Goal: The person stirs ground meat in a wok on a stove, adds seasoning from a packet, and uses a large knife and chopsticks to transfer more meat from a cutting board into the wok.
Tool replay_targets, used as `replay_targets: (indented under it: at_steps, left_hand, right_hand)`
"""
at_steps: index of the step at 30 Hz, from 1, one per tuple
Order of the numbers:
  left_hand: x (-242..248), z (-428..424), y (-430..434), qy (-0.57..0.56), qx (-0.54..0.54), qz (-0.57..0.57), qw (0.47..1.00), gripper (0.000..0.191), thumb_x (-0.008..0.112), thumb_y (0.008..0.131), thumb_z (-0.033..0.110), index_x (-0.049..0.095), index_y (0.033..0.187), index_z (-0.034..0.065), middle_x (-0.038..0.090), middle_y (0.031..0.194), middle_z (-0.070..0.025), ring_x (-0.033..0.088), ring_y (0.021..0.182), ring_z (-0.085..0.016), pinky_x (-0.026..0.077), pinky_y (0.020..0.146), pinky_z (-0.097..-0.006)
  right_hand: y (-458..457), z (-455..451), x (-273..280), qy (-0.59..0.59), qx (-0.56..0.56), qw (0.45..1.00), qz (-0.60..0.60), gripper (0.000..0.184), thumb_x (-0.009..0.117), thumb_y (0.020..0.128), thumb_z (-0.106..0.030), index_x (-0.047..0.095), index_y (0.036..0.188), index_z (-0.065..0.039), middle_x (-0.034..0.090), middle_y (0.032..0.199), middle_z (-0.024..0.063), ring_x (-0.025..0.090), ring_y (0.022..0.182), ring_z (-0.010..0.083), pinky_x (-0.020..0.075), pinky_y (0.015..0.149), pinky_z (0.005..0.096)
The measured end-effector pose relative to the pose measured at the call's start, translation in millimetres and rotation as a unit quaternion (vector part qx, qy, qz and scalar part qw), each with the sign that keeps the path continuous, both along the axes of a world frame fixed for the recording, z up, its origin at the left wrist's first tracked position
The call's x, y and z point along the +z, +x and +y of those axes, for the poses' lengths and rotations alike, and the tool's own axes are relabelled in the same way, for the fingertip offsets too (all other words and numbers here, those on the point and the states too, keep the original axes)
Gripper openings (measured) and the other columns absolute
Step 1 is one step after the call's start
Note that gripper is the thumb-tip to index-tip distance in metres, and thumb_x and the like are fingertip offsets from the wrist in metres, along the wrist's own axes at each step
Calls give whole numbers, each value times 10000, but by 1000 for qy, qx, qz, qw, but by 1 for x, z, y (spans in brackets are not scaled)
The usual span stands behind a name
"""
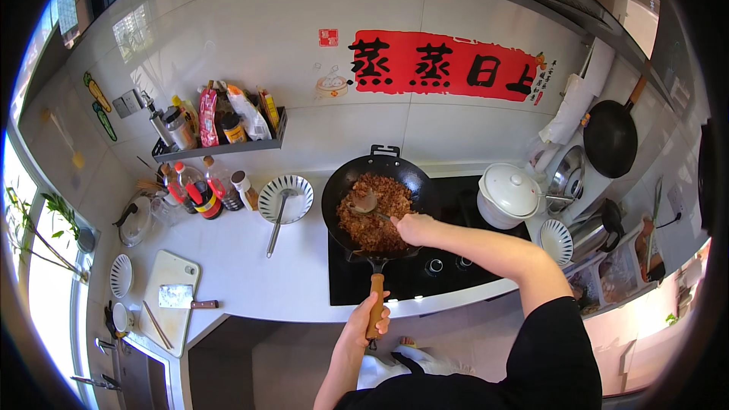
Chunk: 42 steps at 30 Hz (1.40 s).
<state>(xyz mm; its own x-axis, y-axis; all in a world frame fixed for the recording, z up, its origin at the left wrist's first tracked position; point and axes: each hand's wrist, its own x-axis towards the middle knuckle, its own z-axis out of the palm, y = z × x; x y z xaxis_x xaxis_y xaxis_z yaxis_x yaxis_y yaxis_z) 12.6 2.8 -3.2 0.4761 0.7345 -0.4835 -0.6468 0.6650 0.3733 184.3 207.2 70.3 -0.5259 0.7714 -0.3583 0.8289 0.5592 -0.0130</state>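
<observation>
A black wok (335, 182) sits on the left part of the black cooktop (353, 287). Brown, grainy food that looks like fried rice (370, 233) fills its middle. My left hand (367, 316) is wrapped around the wok's wooden handle (376, 296), which points toward me. My right hand (414, 230), above the wok's right side, grips a metal ladle or turner (364, 201). Its head lies in the food, and my fist hides most of its handle.
Left of the wok stands a striped bowl (304, 199) with a ladle (278, 228) across it. Bottles (212, 205) line the wall. Farther left, a cleaver (176, 296) and chopsticks (156, 324) lie on a cutting board (165, 270). A lidded white pot (507, 196) stands at right.
</observation>
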Motion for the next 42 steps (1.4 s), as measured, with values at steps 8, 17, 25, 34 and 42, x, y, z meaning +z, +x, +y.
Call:
replay_targets:
  at_steps: [8, 17, 25, 34, 42]
  left_hand:
    - [0, -4, 1, -7, 13, -7, 1000, 451, 490, 959, 425, 431, 1269, 102, 488, 711, -65, 407, 477, -120, 343, 437, -252]
    - [1, -6, -3, -12, 17, 8, 1000, 423, 483, 964, 418, 437, 1254, 114, 486, 729, -57, 413, 493, -114, 356, 439, -252]
    - [-5, -2, 1, -4, -2, -9, 1000, 421, 480, 967, 413, 442, 1249, 103, 500, 725, -75, 424, 486, -130, 373, 443, -273]
    - [12, 1, -25, -15, -22, 21, 999, 478, 502, 953, 424, 433, 1290, 91, 486, 723, -57, 395, 479, -105, 331, 425, -233]
    - [13, 0, -21, -15, -27, 20, 999, 474, 488, 961, 426, 436, 1291, 89, 475, 717, -55, 385, 469, -99, 323, 417, -226]
  right_hand:
    - [7, 17, 34, -130, 20, 987, -90, 309, 487, 808, -50, 633, 1075, 0, 640, 1082, 222, 649, 948, 346, 529, 785, 433]
    - [26, -3, 65, -141, 181, 962, -150, 317, 499, 835, -102, 572, 1125, 4, 649, 1047, 196, 634, 967, 351, 511, 823, 454]
    - [26, 31, 31, 65, 105, 965, -231, 308, 470, 898, -179, 597, 1169, -106, 682, 960, 133, 664, 935, 257, 533, 676, 439]
    - [-12, 18, 143, 111, 99, 907, -393, 216, 698, 744, -254, 711, 931, -146, 650, 819, -14, 617, 663, 181, 414, 437, 343]
    - [10, 30, 78, 100, 37, 951, -290, 231, 650, 778, -157, 713, 990, -89, 694, 1011, 68, 680, 874, 264, 542, 618, 398]
